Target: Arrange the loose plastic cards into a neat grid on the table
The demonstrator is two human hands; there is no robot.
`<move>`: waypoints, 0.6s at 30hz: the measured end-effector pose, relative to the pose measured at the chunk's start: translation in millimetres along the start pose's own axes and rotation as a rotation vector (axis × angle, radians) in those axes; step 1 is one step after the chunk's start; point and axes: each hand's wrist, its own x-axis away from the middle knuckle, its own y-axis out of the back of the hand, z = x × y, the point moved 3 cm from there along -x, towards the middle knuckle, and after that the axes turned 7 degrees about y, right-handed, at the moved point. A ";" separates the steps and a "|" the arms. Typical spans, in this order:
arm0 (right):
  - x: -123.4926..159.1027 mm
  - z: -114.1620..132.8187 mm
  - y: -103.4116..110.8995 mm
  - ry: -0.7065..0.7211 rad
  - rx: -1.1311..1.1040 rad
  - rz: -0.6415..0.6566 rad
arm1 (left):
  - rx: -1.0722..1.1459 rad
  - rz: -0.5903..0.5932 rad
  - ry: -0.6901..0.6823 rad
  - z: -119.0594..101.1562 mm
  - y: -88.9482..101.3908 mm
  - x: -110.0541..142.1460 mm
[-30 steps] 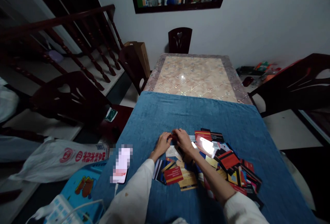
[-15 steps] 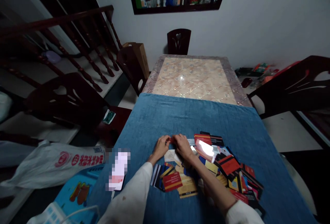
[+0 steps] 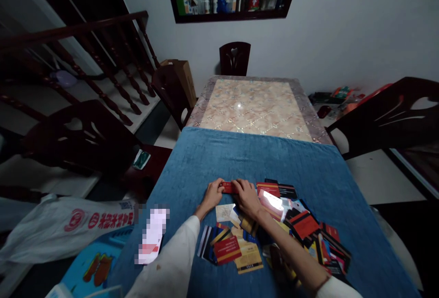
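Note:
A small red card (image 3: 227, 188) lies between my hands at the upper edge of the card pile. My left hand (image 3: 214, 194) is closed, its fingertips pinching the card's left end. Over the right end of the same card, my right hand (image 3: 246, 196) is bent with its fingers closed, covering part of it. Below the hands are a pale card (image 3: 224, 212), a red card with a gold stripe (image 3: 227, 250) and a gold card (image 3: 249, 258). Many more cards overlap to the right, among them a red and black one (image 3: 304, 225). My right forearm hides part of the pile.
A blue cloth (image 3: 254, 151) covers the near part of the table, with patterned tabletop (image 3: 254, 101) beyond. A blurred-out phone (image 3: 153, 234) lies at the left edge. Dark wooden chairs (image 3: 235, 59) stand around. A white bag (image 3: 68, 229) is at lower left.
More of the red card now shows between my hands, my right hand having shifted slightly right. The whole view has tilted a little.

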 end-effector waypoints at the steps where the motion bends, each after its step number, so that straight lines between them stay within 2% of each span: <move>1: 0.0 -2.2 -0.2 -0.007 0.002 -0.014 | 0.006 0.005 -0.007 -1.0 0.0 -2.5; 6: -2.4 -16.7 -2.4 -0.038 0.006 -0.095 | 0.023 0.024 -0.037 -6.1 0.7 -15.6; 14: -19.6 -46.7 1.4 0.038 0.085 -0.173 | 0.012 0.035 -0.053 -14.3 1.1 -45.8; 18: -35.2 -68.9 6.7 0.016 0.097 -0.173 | -0.039 0.046 -0.172 -21.7 0.5 -62.8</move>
